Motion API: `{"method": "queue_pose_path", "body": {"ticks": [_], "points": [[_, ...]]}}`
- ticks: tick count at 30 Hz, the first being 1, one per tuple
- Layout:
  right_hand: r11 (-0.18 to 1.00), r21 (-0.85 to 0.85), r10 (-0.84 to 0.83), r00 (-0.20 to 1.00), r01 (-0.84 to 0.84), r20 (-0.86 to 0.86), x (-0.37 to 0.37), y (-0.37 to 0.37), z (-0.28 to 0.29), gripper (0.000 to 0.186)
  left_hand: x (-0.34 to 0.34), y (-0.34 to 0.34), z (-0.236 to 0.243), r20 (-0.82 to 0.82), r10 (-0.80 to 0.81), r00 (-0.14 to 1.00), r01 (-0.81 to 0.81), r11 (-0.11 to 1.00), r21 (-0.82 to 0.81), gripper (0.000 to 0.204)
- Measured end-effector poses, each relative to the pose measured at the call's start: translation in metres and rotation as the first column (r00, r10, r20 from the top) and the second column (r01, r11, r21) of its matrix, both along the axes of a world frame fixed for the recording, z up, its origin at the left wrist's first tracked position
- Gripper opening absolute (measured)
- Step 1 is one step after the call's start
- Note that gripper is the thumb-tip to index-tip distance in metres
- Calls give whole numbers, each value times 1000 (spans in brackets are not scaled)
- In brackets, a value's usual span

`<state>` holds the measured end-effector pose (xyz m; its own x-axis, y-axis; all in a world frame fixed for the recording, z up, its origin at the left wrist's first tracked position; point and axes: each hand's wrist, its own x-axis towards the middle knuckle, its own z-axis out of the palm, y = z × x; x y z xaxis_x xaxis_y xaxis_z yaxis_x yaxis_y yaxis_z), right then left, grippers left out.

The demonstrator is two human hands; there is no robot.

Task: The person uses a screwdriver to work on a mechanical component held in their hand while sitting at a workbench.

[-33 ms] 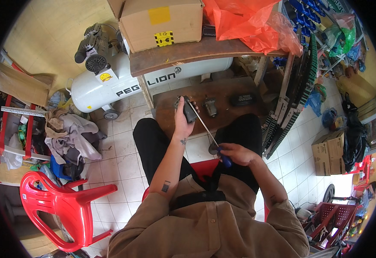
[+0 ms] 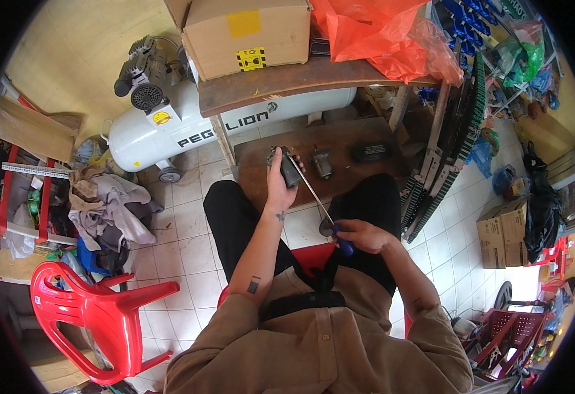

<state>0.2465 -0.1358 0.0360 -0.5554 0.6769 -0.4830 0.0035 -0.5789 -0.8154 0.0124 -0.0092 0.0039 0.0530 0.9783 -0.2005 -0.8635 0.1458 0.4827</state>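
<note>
My left hand is closed round a dark boxy tool part, held upright over the front of a low wooden board. My right hand grips the blue handle of a long screwdriver, whose shaft slants up to the top of that part; its tip is too small to make out clearly. Just right of my left hand, on the low board, lie a metal tool part and a black oblong object.
A wooden shelf holds a cardboard box and orange bags. Behind stands a white compressor. A red chair and cloths sit at left; at right are leaning slatted racks and cartons.
</note>
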Motion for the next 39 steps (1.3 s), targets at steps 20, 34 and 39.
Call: {"method": "queue_pose_path", "body": {"ticks": [20, 34, 39], "points": [[932, -339, 26, 958, -126, -284, 5, 8, -17, 34, 5, -3, 1, 51, -10, 999, 9, 1000, 8, 35], [990, -71, -123, 992, 125, 28, -18, -6, 5, 35, 2, -1, 1, 64, -7, 998, 6, 1000, 7, 34], [942, -315, 39, 973, -111, -226, -10, 0, 5, 35, 7, -3, 0, 48, -30, 998, 29, 999, 18, 34]]}}
